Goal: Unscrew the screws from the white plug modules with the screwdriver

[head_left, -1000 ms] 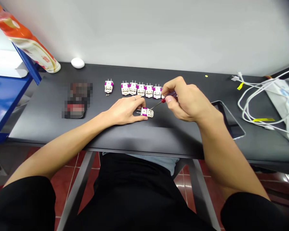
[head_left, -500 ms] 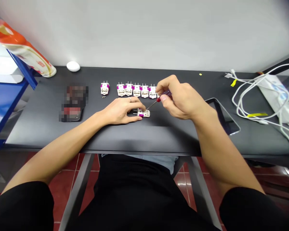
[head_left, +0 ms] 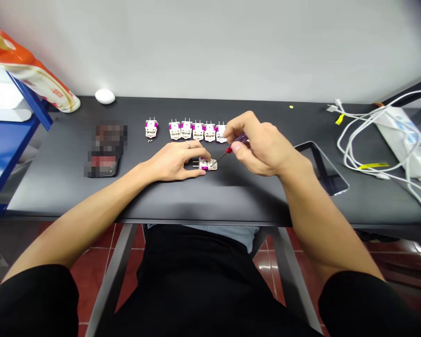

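A white-and-purple plug (head_left: 208, 164) lies about midway between the front and back edges of the desk (head_left: 182, 201), its long axis running roughly parallel to the front edge, pins towards the left edge and rounded end towards the right edge. The left hand (head_left: 180, 161) is the nearer one, in contact with it: its fingers pinch the body across the long axis, the thumb on the side facing the front edge and the opposing fingers on the side facing the back. The right hand (head_left: 263, 147) stands apart from the plug, towards the right edge and slightly towards the back, its fingers closed around the handle of a screwdriver (head_left: 228, 150). The thin shaft slopes down towards the front left, crossing the plug's axis at a slant, and its tip meets the body near the rounded end; whether it sits in a screw is too small to tell. Nearer the back edge stands a row of similar plugs (head_left: 198, 131), with a lone plug (head_left: 151, 128) towards the left edge and tiny brass-coloured pieces (head_left: 149, 141) just in front of it.
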The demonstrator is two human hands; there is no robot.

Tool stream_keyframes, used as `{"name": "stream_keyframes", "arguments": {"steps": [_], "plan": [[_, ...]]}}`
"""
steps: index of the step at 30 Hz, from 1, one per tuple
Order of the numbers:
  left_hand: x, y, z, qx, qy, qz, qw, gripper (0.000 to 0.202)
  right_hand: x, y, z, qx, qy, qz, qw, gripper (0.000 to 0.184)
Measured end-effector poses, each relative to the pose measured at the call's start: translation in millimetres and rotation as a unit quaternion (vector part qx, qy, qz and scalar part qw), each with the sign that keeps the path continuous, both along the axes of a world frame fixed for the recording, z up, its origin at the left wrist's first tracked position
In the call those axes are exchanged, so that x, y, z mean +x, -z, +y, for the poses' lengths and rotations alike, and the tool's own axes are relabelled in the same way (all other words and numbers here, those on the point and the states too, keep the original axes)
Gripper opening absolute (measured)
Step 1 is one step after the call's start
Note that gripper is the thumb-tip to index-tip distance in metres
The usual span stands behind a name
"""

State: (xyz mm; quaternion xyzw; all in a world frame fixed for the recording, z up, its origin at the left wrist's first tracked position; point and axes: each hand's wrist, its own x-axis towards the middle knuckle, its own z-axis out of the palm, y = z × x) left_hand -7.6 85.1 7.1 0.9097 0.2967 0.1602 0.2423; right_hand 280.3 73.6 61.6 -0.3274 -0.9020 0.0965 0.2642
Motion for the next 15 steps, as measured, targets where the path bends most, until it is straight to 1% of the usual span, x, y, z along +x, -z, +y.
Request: {"name": "stream_keyframes", "arguments": {"steps": [2,4,7,9,12,13,15], "plan": [[0.3,0.1,-0.1,0.005,-0.001,0.004,1.000,0.040,-1.7,1.8,0.5,0.008,-0.007,-0.014,1.000,0.030],[0.6,0.3,-0.2,0.007,-0.002,0.006,1.000,0.040,-3.8,1.2,-0.5,0.018,0.001,-0.039,0.999,0.031],[0.9,0.9,0.1,0.005,0.000,0.002,1.000,0.041,-7.7,-7.1,-4.9,0.045,0.034,-0.099,0.993,0.030],[0.8,1.8,0.4,0.004,0.002,-0.007,1.000,0.040,-9.5,-17.8,-7.8,0.053,0.040,-0.144,0.987,0.027],[0.4,4.1,1.1,0.006,0.004,-0.022,1.000,0.038,-9.8,-38.1,-9.5,0.015,0.016,-0.189,0.982,0.024],[0.2,5.0,1.4,0.006,0.005,-0.026,1.000,0.038,-10.1,-45.2,-9.7,-0.008,0.009,-0.222,0.975,0.024],[-0.1,6.7,2.0,0.008,0.006,-0.030,0.999,0.036,-13.1,-58.8,-10.6,-0.021,0.016,-0.290,0.957,0.030]]}}
